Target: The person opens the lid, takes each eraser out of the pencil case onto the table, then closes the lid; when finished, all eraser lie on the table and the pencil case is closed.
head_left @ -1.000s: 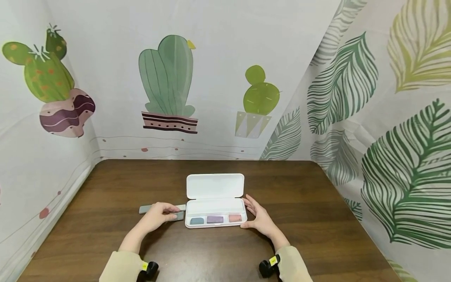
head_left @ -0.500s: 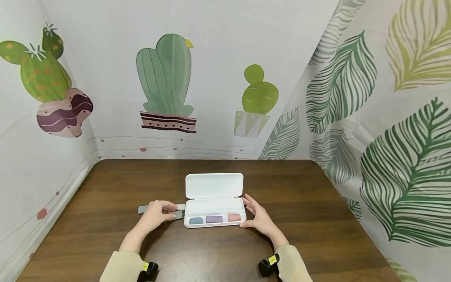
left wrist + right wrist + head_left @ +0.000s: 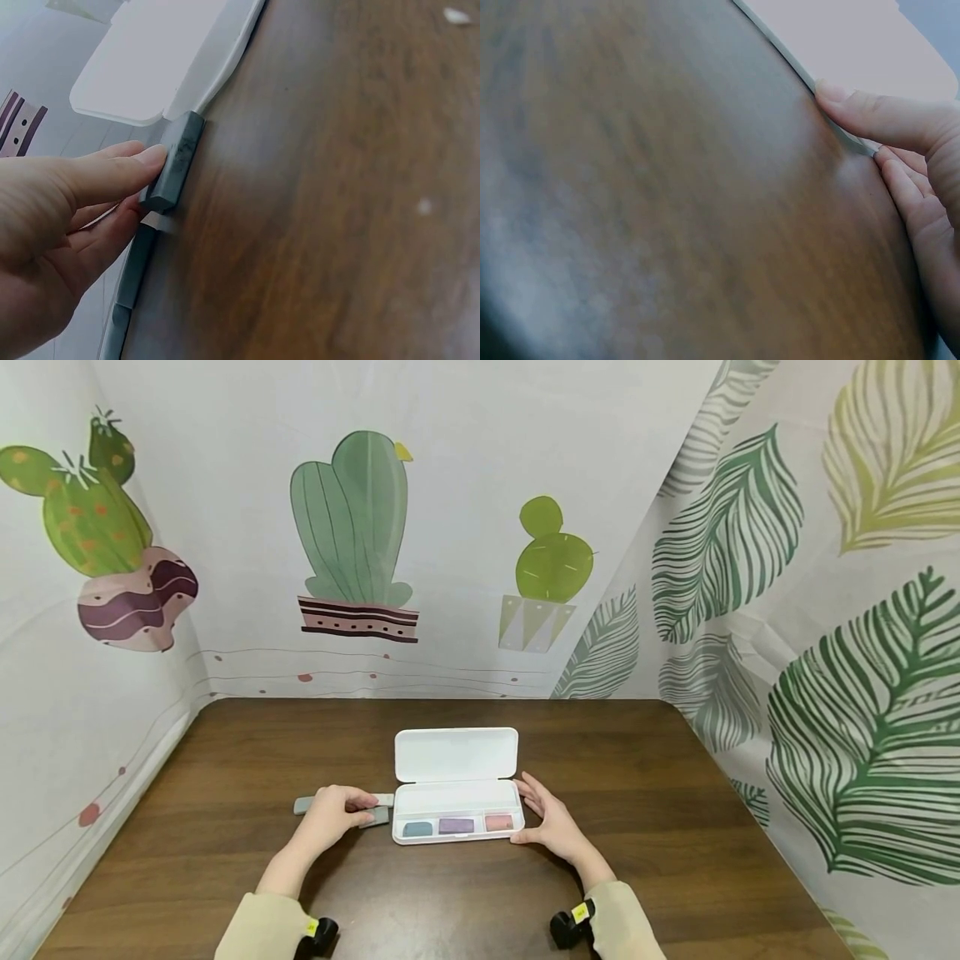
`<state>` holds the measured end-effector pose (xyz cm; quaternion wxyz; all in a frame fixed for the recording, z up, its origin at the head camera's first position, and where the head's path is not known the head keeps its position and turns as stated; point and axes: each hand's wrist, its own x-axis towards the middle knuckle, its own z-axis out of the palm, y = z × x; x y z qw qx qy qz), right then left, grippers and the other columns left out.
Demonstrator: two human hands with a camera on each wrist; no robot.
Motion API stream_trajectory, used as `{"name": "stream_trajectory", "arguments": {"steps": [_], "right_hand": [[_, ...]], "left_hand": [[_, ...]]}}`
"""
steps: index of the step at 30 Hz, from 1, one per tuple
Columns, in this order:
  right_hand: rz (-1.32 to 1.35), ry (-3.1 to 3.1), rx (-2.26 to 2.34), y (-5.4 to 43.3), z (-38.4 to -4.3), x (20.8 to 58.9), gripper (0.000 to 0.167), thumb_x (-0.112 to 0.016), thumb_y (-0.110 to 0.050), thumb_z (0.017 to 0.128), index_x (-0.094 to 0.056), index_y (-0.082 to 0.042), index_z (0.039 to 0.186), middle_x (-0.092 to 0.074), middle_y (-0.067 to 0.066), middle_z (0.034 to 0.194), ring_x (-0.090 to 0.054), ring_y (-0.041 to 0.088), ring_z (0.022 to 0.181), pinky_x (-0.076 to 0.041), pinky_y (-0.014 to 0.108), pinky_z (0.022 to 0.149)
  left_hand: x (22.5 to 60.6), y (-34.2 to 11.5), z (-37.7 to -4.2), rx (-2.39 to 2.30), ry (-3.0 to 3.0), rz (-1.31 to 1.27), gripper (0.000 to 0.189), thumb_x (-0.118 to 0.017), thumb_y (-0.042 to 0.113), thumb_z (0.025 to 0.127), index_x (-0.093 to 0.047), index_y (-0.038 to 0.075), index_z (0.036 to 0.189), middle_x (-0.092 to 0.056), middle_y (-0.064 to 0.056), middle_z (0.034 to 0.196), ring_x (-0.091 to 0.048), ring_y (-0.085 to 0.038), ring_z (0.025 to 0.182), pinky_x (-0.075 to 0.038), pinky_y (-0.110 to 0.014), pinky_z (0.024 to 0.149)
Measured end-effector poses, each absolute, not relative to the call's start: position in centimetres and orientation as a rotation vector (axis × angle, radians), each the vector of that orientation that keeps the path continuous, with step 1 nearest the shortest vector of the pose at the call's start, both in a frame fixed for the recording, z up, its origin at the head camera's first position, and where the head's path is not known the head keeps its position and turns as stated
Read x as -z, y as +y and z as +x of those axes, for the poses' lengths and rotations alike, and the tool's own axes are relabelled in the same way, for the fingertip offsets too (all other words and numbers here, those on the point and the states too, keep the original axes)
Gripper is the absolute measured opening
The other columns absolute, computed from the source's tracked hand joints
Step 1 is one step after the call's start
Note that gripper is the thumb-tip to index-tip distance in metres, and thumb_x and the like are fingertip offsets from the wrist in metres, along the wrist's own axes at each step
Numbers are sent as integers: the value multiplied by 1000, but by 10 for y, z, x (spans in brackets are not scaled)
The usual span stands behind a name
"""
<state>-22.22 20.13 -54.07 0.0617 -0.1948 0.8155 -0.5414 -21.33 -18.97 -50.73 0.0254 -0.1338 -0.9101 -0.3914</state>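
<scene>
A white hinged case [image 3: 456, 795] lies flat with its lid [image 3: 456, 755] raised behind it. Blue [image 3: 417, 829], purple [image 3: 456, 826] and pink [image 3: 498, 822] blocks sit in its front row. To its left, my left hand [image 3: 328, 817] pinches a small dark grey block [image 3: 181, 161] between thumb and fingers; the block's end is close to the case's side. My right hand [image 3: 551, 827] holds the case's right end, thumb at the front corner and fingers along the side. In the right wrist view the thumb [image 3: 870, 116] presses the case's edge.
A long grey bar [image 3: 303, 805] with a pale end [image 3: 385, 799] lies behind my left hand, partly hidden by it. All this stands on a brown wooden table [image 3: 450, 893]. Behind rises a white cloth [image 3: 465, 527] printed with cacti and leaves.
The view has shifted very slightly. Both hands, the case and the dark grey block keep practically the same places.
</scene>
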Motion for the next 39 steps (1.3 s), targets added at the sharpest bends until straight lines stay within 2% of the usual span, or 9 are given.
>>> {"name": "stream_trajectory", "arguments": {"steps": [6, 16, 23, 26, 32, 39], "right_hand": [[-586, 2459, 1639, 200, -222, 539, 106, -86, -3, 69, -20, 7, 151, -41, 26, 149, -39, 39, 139, -35, 33, 113], [-603, 2445, 1658, 200, -221, 539, 106, -87, -4, 69, -21, 7, 151, -41, 27, 149, -38, 38, 139, -34, 15, 109], [-596, 2441, 1661, 200, -221, 538, 106, -86, -4, 70, -20, 7, 151, -40, 27, 150, -38, 38, 140, -33, 10, 107], [-596, 2448, 1658, 200, -221, 538, 106, -86, -4, 70, -20, 7, 151, -40, 27, 150, -38, 38, 140, -34, 15, 110], [-591, 2463, 1645, 200, -221, 538, 106, -87, -4, 69, -21, 7, 151, -40, 27, 149, -39, 38, 139, -34, 36, 113], [-588, 2457, 1650, 199, -221, 538, 106, -87, -3, 69, -20, 7, 151, -40, 27, 149, -39, 39, 139, -33, 42, 113]], "left_hand": [[508, -189, -213, 1203, -2808, -415, 16, -79, 2, 76, -76, 3, 92, -75, -6, 87, -68, -16, 77, -54, -23, 68], [504, -187, -210, 1249, -2796, -394, 21, -80, 6, 78, -75, 3, 97, -75, -7, 91, -68, -17, 81, -55, -25, 72], [493, -175, -206, 1293, -2789, -544, 29, -81, 13, 79, -73, 2, 104, -74, -7, 98, -69, -22, 89, -56, -32, 79], [491, -167, -206, 1301, -2805, -616, 29, -80, 15, 80, -72, 3, 105, -74, -7, 100, -69, -24, 92, -56, -35, 82], [492, -154, -206, 1312, -2801, -733, 28, -80, 13, 79, -73, 2, 104, -75, -8, 100, -70, -25, 92, -57, -35, 83], [492, -143, -205, 1293, -2832, -794, 26, -80, 10, 79, -73, 0, 102, -75, -9, 98, -71, -24, 89, -58, -32, 79]]}}
